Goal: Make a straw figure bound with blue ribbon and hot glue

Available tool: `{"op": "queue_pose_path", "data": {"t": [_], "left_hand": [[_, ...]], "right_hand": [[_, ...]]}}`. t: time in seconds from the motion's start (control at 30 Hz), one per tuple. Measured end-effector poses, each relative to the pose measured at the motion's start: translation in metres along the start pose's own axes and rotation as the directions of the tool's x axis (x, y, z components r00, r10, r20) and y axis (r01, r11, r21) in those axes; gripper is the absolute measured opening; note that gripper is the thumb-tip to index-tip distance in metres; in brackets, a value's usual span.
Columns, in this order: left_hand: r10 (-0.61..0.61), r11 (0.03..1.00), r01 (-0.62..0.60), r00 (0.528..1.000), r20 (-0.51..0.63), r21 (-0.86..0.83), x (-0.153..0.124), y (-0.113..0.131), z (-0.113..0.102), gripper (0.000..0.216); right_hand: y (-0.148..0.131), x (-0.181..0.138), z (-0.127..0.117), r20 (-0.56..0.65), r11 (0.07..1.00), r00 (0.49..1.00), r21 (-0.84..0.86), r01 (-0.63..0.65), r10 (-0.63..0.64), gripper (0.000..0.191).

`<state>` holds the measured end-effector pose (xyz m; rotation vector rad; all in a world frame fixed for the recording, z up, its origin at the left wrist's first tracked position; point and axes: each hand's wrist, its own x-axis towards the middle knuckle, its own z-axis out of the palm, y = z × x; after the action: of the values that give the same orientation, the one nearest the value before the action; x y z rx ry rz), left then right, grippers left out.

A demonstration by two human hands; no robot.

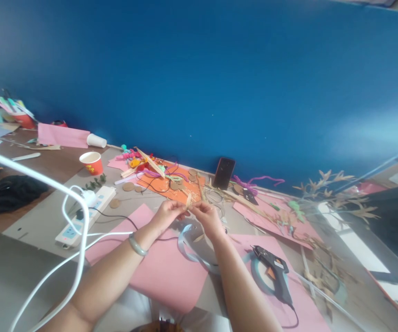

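My left hand (168, 214) and my right hand (206, 218) meet above the table, fingers pinched together on a small tan strip of dried leaf or straw (188, 201) held between them. A pale bangle (137, 246) sits on my left wrist. Beneath the hands lie a pink paper sheet (164, 267) and a grey ribbon loop (188, 251). A black glue gun (277, 275) lies on pink paper just right of my right forearm.
A white power strip (86, 214) with cables lies at the left, a red paper cup (92, 163) behind it. Orange paper (171, 182) with craft scraps, a dark phone (224, 173) against the blue wall, and dried leaves (337, 193) fill the far side.
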<state>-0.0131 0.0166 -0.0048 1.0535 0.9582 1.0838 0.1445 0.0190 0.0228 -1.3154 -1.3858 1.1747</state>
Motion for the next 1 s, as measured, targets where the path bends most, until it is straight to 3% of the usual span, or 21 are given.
{"op": "queue_pose_path", "data": {"t": [0.2, 0.67, 1.0], "left_hand": [[0.021, 0.997, -0.020, 1.000, -0.022, 0.073, 0.0022, -0.0025, -0.0009, 0.033], [0.063, 0.984, -0.066, 0.998, 0.023, 0.167, 0.0004, 0.0010, 0.0003, 0.014], [0.066, 0.983, -0.068, 0.998, 0.014, 0.170, 0.0002, -0.0030, 0.0003, 0.021]], "right_hand": [[-0.0012, -0.0009, -0.0004, 0.017, 1.000, 1.000, 0.015, 0.006, -0.007, 0.025], [-0.0025, -0.0021, -0.0007, 0.031, 1.000, 0.999, 0.019, -0.013, 0.012, 0.027], [-0.0005, -0.0011, -0.0018, 0.056, 1.000, 0.998, 0.013, -0.019, 0.018, 0.028]]}}
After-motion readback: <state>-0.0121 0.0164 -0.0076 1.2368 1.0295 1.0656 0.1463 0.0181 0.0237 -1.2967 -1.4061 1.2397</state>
